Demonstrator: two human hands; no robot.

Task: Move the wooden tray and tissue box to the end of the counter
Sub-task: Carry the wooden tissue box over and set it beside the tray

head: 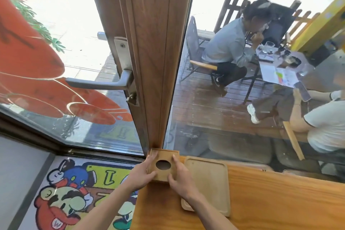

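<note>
Both hands clamp the wooden tissue box [163,164] from opposite sides, lower centre of frame: left hand [142,173] wraps its left wall with fingers on the top edge, right hand [179,175] presses its right wall, thumb on the lid. Neither grip is apart; both are closed on the box. It sits at the far left end of the orange wooden surface [270,201], its back corner touching or just beside the door frame post [156,61]; contact cannot be told.

Wooden tray [207,183] lies flat just right of the box, looks to touch it, near edge partly hidden by the right wrist. A second tray edge may peek out beneath its near corner, unclear.

Handling, judged: box is stiff, boxy wood, probably light, smooth sides so a side squeeze needs firm pressure; oval lid hole shows no tissue, may be empty. Tray is rigid, thin, raised rim, best taken by the rim edges; slides easily.

Around: glass window behind the surface, door handle [100,83] upper left, cartoon floor mat [74,192] lower left. Surface end drops off left of the box, so over-pushing risks a fall. Post blocks further travel back.
</note>
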